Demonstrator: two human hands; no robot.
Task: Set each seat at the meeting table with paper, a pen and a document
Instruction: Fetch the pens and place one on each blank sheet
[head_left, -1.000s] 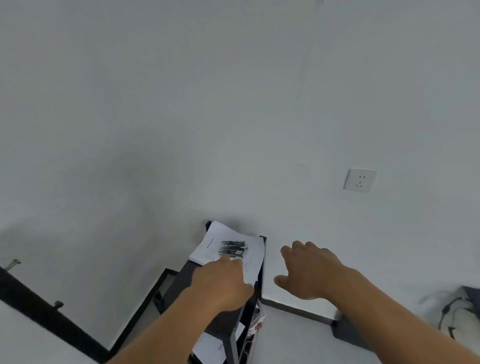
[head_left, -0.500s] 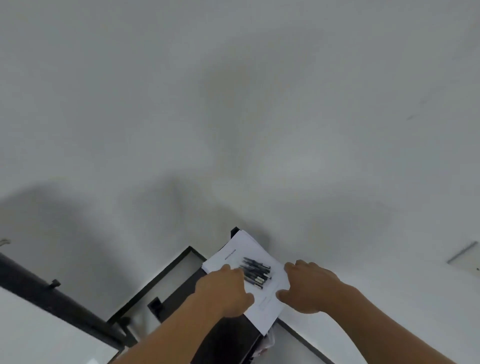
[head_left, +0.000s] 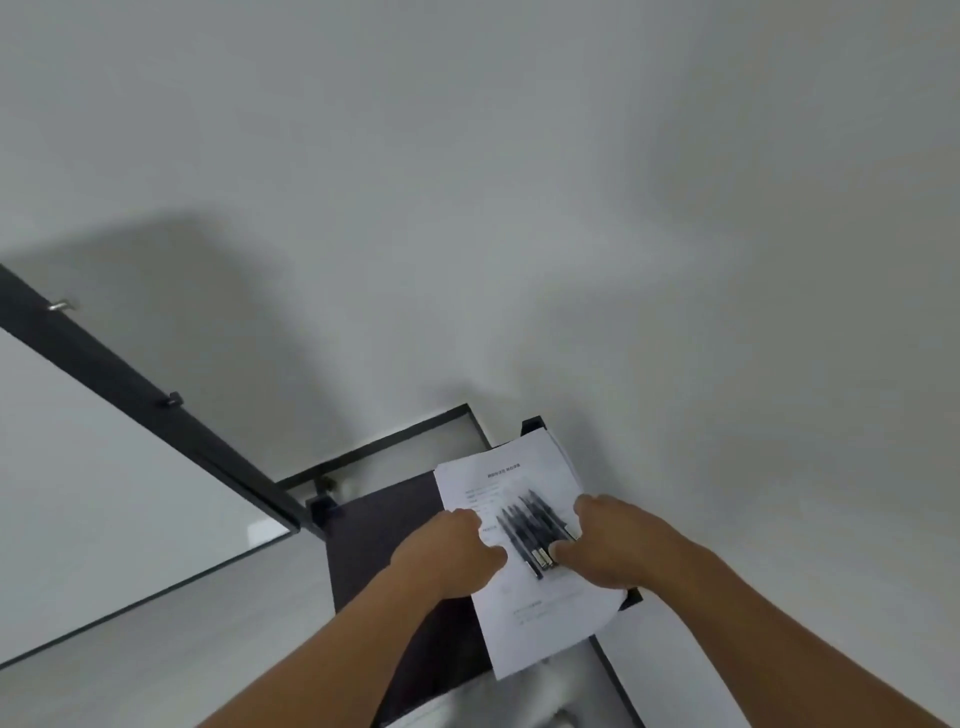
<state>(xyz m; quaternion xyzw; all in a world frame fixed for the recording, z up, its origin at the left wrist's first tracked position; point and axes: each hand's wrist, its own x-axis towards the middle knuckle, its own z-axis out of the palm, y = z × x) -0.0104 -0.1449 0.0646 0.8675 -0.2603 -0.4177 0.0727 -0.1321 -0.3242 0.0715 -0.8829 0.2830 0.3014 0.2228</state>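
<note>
While both hands close in on the pens (head_left: 530, 525), no seat is set yet. They lie bunched on the papers (head_left: 524, 551) atop a dark shelf (head_left: 384, 525). Left hand (head_left: 449, 553) presses the sheets; right hand (head_left: 605, 543) curls onto the pens. No table in view.
</note>
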